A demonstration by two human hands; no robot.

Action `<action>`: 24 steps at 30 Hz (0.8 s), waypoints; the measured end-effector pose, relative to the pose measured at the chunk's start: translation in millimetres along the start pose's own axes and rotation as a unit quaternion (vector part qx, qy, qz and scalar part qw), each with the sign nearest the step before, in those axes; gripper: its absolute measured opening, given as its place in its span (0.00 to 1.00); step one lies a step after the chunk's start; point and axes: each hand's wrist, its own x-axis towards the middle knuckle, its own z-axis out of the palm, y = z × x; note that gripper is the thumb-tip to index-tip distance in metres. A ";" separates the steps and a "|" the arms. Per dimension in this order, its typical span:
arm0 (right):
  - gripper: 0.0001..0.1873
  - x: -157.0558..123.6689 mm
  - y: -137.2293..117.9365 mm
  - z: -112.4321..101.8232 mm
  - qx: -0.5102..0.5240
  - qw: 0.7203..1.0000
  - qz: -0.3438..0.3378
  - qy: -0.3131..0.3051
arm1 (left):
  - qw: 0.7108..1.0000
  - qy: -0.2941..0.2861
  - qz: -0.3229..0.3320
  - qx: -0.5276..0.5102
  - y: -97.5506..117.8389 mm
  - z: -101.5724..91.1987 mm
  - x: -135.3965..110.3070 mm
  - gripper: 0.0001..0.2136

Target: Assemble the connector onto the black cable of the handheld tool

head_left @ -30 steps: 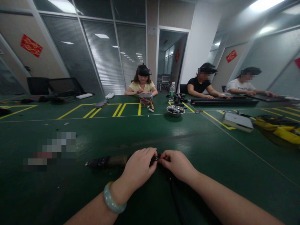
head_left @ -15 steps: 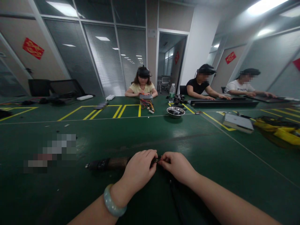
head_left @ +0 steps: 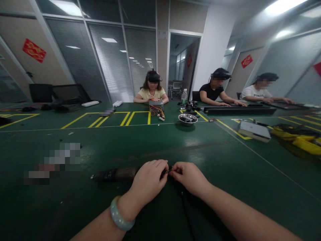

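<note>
A dark, long cylindrical tool (head_left: 124, 174), by its look a corded electric screwdriver, lies on the green table with its small metal tip pointing left. My left hand (head_left: 151, 177) is closed around its right end, hiding that part. Thumb and fingertips of my right hand (head_left: 189, 177) are pinched together just beside it, at a small dark piece with a metallic glint (head_left: 168, 171) that is too small to name. Below my right hand a black cable (head_left: 185, 207) runs down toward the near edge. Its upper end is partly in shadow.
A metal bowl (head_left: 188, 119) with dark parts stands ahead, near a plastic bottle (head_left: 184, 98). A silver box (head_left: 253, 130) and yellow-black items (head_left: 298, 135) lie to the right. A blurred-out object (head_left: 55, 160) is at left. Several people sit across the table, one with a wired grey box (head_left: 155, 106).
Both hands keep nearly the same hold and place at the tool's right end. The view has shifted very slightly.
</note>
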 end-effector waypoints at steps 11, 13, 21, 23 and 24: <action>0.10 0.2 -2.1 0.0 -0.015 1.000 0.003 0.000 | 1.000 0.001 0.009 0.003 -0.1 -1.7 -0.1 0.12; 0.09 0.1 -2.3 0.0 -0.014 1.000 0.004 0.000 | 1.000 0.016 0.018 0.003 2.5 -5.0 -1.2 0.12; 0.06 -2.0 -2.9 -2.5 -0.020 1.000 -0.013 0.012 | 0.995 0.078 0.052 -0.027 23.1 -31.6 5.7 0.11; 0.08 -2.2 -2.6 -1.9 -0.013 1.000 -0.016 0.015 | 0.989 0.130 0.063 -0.040 28.3 -51.7 7.5 0.10; 0.08 -2.1 -2.2 -1.4 -0.007 1.000 -0.014 0.014 | 0.985 0.154 0.063 -0.044 29.9 -63.9 4.4 0.11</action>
